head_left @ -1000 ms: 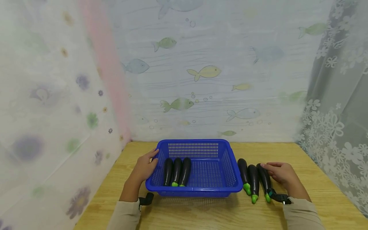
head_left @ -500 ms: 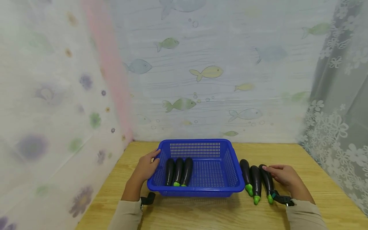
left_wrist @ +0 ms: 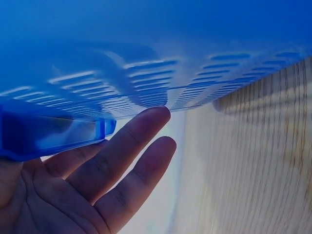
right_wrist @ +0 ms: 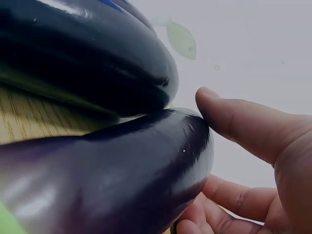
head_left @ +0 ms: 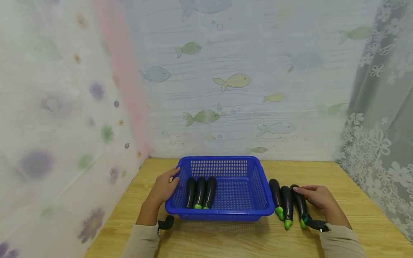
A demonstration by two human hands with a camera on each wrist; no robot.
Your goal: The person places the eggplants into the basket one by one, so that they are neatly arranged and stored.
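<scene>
Right hand (head_left: 318,199) pinches eggplant (head_left: 300,205) lying fore-and-aft — green end (head_left: 302,224) nearer.

Diffuse light casts a soft shadow under the basket (head_left: 219,212).

Beige sleeves (head_left: 342,240), black wrist mounts (head_left: 166,223), a teal patch (head_left: 306,217) on the right one

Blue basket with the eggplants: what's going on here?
A person's left hand holds the left side of the blue basket by its rim. Their right hand pinches the far, rounded end of the rightmost eggplant, which lies on the table. Three eggplants lie side by side in the basket's left half; two more eggplants lie on the table between the basket and the pinched one.
</scene>
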